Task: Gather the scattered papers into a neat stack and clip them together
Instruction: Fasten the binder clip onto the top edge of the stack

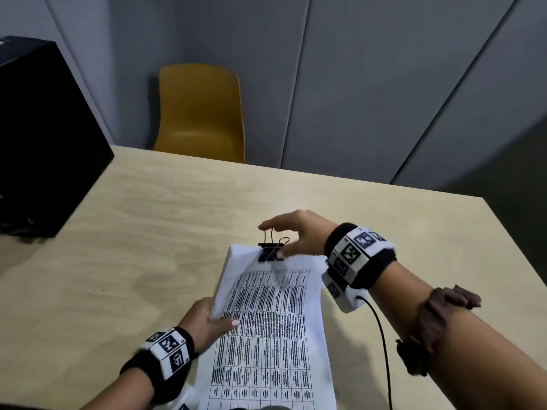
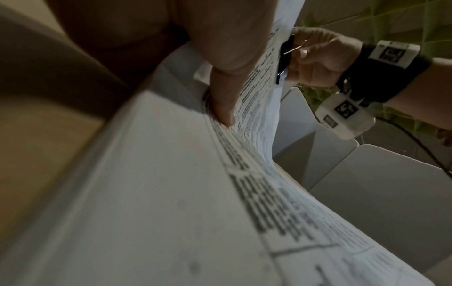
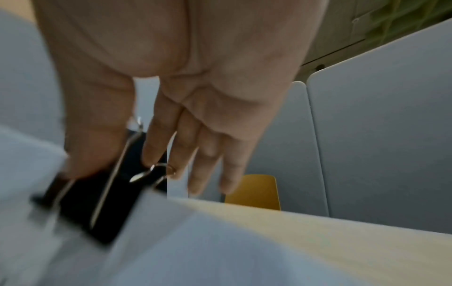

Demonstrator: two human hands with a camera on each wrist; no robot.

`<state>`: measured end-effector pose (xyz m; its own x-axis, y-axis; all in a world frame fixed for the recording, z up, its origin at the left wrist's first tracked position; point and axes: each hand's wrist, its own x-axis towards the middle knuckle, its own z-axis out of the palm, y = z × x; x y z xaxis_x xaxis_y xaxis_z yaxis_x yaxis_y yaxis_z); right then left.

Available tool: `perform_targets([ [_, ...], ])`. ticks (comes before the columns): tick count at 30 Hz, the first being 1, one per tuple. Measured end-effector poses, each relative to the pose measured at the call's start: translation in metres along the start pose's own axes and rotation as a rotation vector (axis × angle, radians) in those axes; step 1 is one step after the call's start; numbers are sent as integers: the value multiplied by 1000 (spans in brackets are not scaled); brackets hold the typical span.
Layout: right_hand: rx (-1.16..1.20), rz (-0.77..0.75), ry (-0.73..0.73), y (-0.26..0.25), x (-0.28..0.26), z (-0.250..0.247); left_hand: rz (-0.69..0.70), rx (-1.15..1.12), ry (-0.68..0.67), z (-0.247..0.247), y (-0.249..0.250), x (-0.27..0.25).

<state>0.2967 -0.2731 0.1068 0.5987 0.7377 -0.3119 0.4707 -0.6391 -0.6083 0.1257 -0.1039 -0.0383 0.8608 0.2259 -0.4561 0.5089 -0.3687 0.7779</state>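
A stack of white papers (image 1: 266, 335) printed with a table is held tilted above the wooden table (image 1: 142, 232). My left hand (image 1: 214, 319) grips its left edge, thumb on top; the thumb shows in the left wrist view (image 2: 225, 96) on the papers (image 2: 171, 193). A black binder clip (image 1: 270, 252) sits clamped on the top edge, its wire handles standing up and apart. My right hand (image 1: 275, 239) hovers over it with fingers straight, the index tip touching one handle. In the right wrist view the thumb and index of the right hand (image 3: 115, 163) flank the clip (image 3: 102, 193).
A yellow chair (image 1: 201, 113) stands beyond the table's far edge against grey wall panels. A large black box (image 1: 44, 137) occupies the table's left side. A black cable (image 1: 381, 335) hangs from my right wrist band.
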Motion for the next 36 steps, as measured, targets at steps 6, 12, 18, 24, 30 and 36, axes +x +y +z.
perform_targets([
  [6, -123, 132, -197, 16, -3, 39, 30, -48, -69, -1, -3, 2],
  [12, -150, 127, -141, 18, 6, 42, 31, -37, -83, -7, -9, 4],
  [18, -87, 57, 14, 31, 2, 44, 144, -326, -44, -14, 33, -7],
  [24, 486, 48, 23, 28, -16, 28, 362, -287, 148, -30, 66, 1],
  [30, 286, 24, -66, 27, -24, 29, 424, -321, 195, -20, 78, -7],
  [36, -97, -14, 366, 21, -23, 56, 427, -472, 130, -15, 79, -8],
])
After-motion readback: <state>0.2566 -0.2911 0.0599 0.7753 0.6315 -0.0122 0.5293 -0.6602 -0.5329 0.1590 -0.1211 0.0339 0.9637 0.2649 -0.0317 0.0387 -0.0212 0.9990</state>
